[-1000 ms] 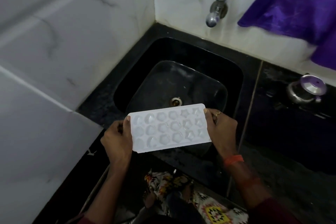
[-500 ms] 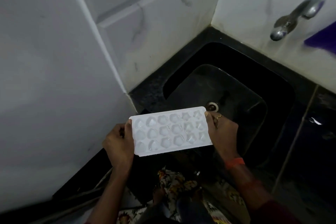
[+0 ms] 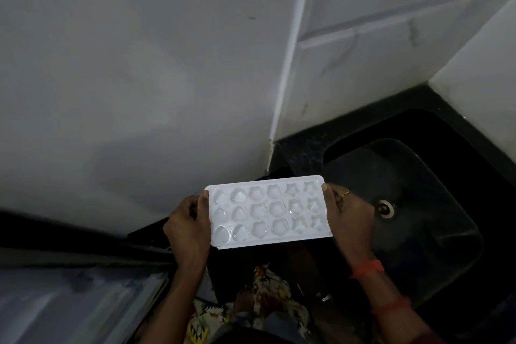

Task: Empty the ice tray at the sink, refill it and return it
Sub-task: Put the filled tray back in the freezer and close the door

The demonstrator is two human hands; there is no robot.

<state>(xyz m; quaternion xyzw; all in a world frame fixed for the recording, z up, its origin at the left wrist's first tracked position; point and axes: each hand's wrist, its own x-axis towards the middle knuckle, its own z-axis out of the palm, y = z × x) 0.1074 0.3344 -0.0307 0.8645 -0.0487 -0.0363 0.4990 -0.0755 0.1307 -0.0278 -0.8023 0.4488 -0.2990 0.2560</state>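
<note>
One ice tray (image 3: 268, 211), eighteen cavities; left hand (image 3: 187, 227), right hand (image 3: 347, 213) fingers clasp ends.

One white ice tray (image 3: 268, 211), carrying eighteen moulded cells in three rows of six (hearts, rounded flowers and stars, six of each as far as the dim light allows). Two hands on it: the left hand (image 3: 187, 229) at one short end, the right hand (image 3: 346, 213) at the other. One black sink (image 3: 435, 232), with one drain (image 3: 386, 209). One ring (image 3: 345, 191), one orange wristband (image 3: 366, 268).
</note>
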